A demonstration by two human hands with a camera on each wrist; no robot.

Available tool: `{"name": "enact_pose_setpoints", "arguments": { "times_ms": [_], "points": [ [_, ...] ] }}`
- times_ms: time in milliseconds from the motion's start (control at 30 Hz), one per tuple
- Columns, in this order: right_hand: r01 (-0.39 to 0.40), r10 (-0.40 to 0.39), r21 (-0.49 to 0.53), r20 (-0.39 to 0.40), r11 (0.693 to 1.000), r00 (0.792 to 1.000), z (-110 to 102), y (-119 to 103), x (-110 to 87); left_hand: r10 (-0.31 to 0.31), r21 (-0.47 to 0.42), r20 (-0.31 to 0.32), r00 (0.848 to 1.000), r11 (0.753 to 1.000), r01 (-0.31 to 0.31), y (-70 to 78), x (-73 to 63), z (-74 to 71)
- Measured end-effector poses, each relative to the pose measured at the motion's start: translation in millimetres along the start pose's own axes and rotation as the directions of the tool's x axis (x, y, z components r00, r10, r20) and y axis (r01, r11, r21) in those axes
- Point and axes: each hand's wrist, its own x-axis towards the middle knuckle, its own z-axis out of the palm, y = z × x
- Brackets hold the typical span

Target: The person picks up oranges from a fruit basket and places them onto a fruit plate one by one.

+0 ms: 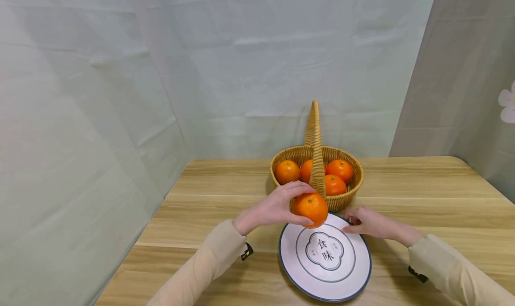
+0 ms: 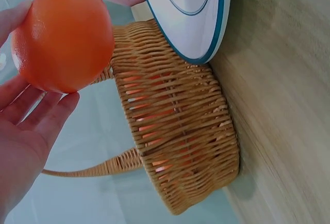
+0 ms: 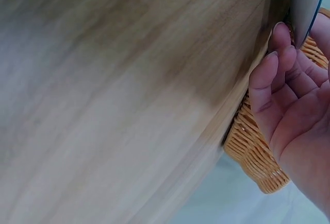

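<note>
My left hand (image 1: 283,204) grips an orange (image 1: 310,210) between thumb and fingers, up in the air over the far left part of a white plate (image 1: 334,288). In the left wrist view the same orange (image 2: 64,38) shows clear of the basket. At the plate's far right rim, my right hand (image 1: 372,223) pinches the edge. Its fingers (image 3: 265,77) curl under the plate's rim in the right wrist view, while the thumb lies on the upper side. Dark blue edging and printed characters mark the plate.
Just beyond the plate stands a wicker basket (image 1: 339,202) with a tall arched handle (image 1: 317,154). Several oranges (image 1: 287,172) lie inside it. Everything is on a wooden table (image 1: 225,180), with pale cloth (image 1: 257,73) hanging behind.
</note>
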Motion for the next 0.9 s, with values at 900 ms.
{"name": "enact_pose_setpoints", "arguments": {
  "times_ms": [900],
  "points": [
    [0.025,-0.026,0.049,0.025,0.998,0.999,-4.9,-0.8,-5.3,-0.029,0.073,0.124,0.992,0.997,0.020,5.7,13.0,27.4]
  ]
}}
